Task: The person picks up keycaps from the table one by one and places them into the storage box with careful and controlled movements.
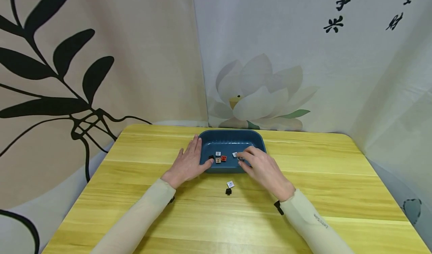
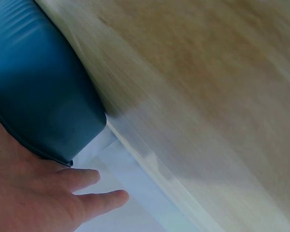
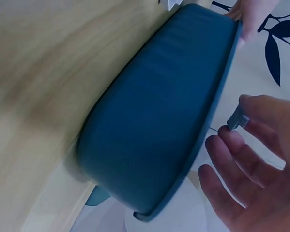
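A dark blue tray (image 1: 233, 134) stands toward the back of the table. My left hand (image 1: 189, 162) lies along its left rim, fingers straight, thumb reaching over the near left corner. Above the tray's right part, my right hand (image 1: 261, 167) pinches a small grey piece (image 3: 237, 118) between thumb and fingertip; its exact kind is unclear. Inside the tray are small square pieces: a white one (image 1: 218, 154), a beige one (image 1: 218, 160), a red one (image 1: 224, 158) and a black one (image 1: 211, 157) by the left thumb. Another white piece (image 1: 234, 154) lies near the right fingertips.
On the wooden table (image 1: 202, 216), in front of the tray, lie a loose white square piece (image 1: 230, 184) and a small black piece (image 1: 228, 191). Printed curtains (image 1: 162, 59) hang behind the table's back edge.
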Demonstrator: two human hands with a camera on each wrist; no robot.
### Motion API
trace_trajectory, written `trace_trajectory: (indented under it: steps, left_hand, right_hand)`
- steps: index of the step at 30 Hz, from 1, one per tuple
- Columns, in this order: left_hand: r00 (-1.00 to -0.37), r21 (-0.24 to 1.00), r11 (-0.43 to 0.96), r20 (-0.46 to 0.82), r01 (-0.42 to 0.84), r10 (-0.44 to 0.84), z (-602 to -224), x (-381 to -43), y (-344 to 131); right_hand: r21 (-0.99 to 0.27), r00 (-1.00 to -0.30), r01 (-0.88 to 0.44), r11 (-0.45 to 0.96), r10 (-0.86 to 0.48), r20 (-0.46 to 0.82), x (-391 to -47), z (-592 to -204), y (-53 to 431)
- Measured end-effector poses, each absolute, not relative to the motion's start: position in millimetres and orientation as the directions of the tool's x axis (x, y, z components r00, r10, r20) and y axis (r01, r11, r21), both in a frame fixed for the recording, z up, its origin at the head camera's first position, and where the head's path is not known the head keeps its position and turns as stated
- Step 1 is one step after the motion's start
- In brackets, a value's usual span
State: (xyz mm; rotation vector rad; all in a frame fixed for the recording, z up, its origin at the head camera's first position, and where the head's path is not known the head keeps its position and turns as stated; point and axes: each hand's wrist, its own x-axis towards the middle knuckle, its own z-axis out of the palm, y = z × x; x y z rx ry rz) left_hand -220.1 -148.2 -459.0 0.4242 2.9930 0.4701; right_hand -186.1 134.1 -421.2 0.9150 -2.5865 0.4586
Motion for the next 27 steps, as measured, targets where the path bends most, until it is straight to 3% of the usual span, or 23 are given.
trace_trajectory:
  steps: [16,27]
  left_hand:
    - [-0.956,0.316,0.911,-0.035,0.267,0.292,-461.3,-221.0,-150.2]
    - [-0.954,0.303,0.913,-0.035,0.274,0.298,-460.0,-221.5,-151.0]
  right_hand:
    - [-0.249,-0.830,-0.556,0.793,-0.510,0.226,-228.0,-433.8,108.0]
    - [-0.258,-0.859,-0.511,0.820,-0.493,0.134,-243.0,-440.5,101.5]
